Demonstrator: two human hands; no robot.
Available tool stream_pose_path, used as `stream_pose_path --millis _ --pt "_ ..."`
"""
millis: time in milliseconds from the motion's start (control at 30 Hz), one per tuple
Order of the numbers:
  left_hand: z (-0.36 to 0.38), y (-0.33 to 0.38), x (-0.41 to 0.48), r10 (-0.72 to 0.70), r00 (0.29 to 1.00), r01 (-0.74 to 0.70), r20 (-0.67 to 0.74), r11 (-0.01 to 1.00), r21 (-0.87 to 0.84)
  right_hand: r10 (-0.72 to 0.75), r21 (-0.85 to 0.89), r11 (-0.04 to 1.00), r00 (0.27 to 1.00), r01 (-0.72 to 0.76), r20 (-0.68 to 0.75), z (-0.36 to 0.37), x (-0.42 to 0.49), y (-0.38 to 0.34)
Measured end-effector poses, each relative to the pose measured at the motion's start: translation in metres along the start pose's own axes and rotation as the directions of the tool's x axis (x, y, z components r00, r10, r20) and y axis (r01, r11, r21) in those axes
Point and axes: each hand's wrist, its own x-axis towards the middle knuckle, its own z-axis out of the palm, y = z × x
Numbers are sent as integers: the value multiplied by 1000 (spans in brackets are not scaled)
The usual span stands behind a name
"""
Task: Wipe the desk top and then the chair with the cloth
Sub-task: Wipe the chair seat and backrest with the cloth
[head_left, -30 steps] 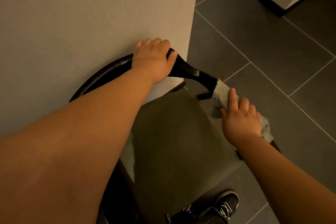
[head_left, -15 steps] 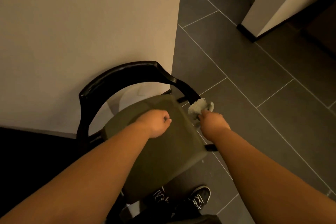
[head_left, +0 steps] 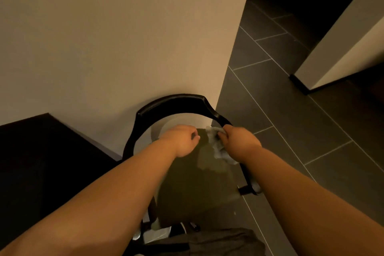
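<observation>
Count: one chair [head_left: 172, 103], one cloth [head_left: 218, 149], two bare hands, two pale walls.
Chair: black curved rail running round the back and down both sides, with an olive seat cushion [head_left: 197, 189] inside it.
Edges: the chair's back stands close against the near wall [head_left: 124, 37], right by that wall's outer corner; I cannot tell whether they touch. A dark surface [head_left: 41, 151] meets the same wall left of the chair.
Open room: dark tiled floor [head_left: 291, 131] spreads wide to the right of the chair, as far as the second wall [head_left: 342, 48] with its black skirting.
Cloth: pale grey and crumpled, bunched at the chair's right rail, its loose end hanging over the right edge of the seat cushion.
Right hand [head_left: 241, 141]: fingers wrapped around the cloth, up against the right rail.
Left hand [head_left: 180, 141]: over the back of the seat cushion, just left of the cloth, fingers curled into a fist with nothing in it.
</observation>
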Motion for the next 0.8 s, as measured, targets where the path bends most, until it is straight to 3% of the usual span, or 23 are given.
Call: stream_pose_path --millis 267,800 --pt "-4 20 -76 -100 980 101 -174 995 -1 -259 -10 966 966 259 -20 -27 -31 -27" --pt "44 110 -257 -439 807 408 -395 898 -165 -677 -50 732 734 679 60 -47 -147 -45"
